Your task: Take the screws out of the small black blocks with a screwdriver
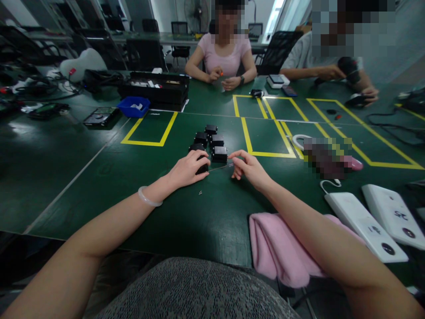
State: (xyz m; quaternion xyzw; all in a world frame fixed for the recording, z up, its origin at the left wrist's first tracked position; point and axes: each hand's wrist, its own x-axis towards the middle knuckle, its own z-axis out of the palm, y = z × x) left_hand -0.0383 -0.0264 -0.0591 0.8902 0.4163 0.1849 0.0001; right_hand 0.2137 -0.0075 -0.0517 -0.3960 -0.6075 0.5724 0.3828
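My left hand (189, 169) is closed over a small black box (202, 165), pressing it to the green table; the fingers hide much of it. Between the fingertips of my right hand (248, 169) is a thin screwdriver (218, 168) with a clear handle. Its shaft lies nearly level and its tip meets the side of the held box. Just beyond my hands stand several similar black boxes, the nearest black box (219, 153) close to my right fingertips. Two tiny screws (200, 192) lie on the table in front of my left hand.
A pink cloth (279, 248) lies under my right forearm, with two white power banks (368, 228) to its right. Farther back are a blue tray (133, 107), a black toolbox (156, 93) and yellow tape outlines. Two people sit across the table.
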